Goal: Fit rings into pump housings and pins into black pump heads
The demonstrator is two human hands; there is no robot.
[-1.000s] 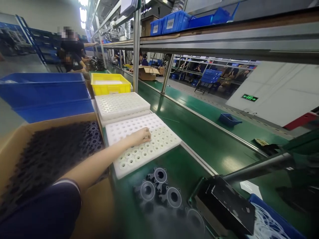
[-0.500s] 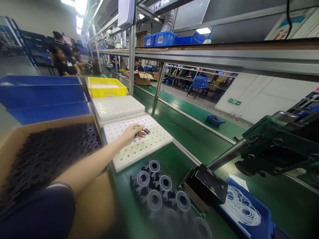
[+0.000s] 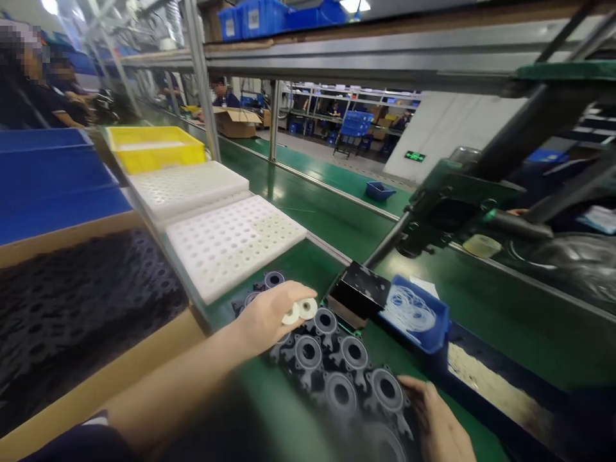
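Note:
My left hand (image 3: 274, 314) is closed on two small round parts with white flanged ends (image 3: 307, 308), each with a hole in its middle. It hovers over the near end of a group of black housings (image 3: 308, 351), covering some of them. Those housings stand close together on the green bench, their round ringed openings facing up. At the lower right, my right hand (image 3: 440, 417) is beside the nearest housings, fingers extended and apart, the fingertips at a housing's edge; whether they press on it I cannot tell. Left of the housings lies a white perforated tray (image 3: 212, 224).
A second white tray (image 3: 192, 183) and a yellow bin (image 3: 163, 147) stand behind. On the left is a carton (image 3: 158, 356) of black parts. To the right are a black box (image 3: 360, 292), a blue bin (image 3: 440, 330) of white rings and a dark machine arm (image 3: 447, 205).
My left hand has moved from the white tray to above the black housings, carrying the white-flanged parts. My right hand has come into view at the lower right. The view has shifted right.

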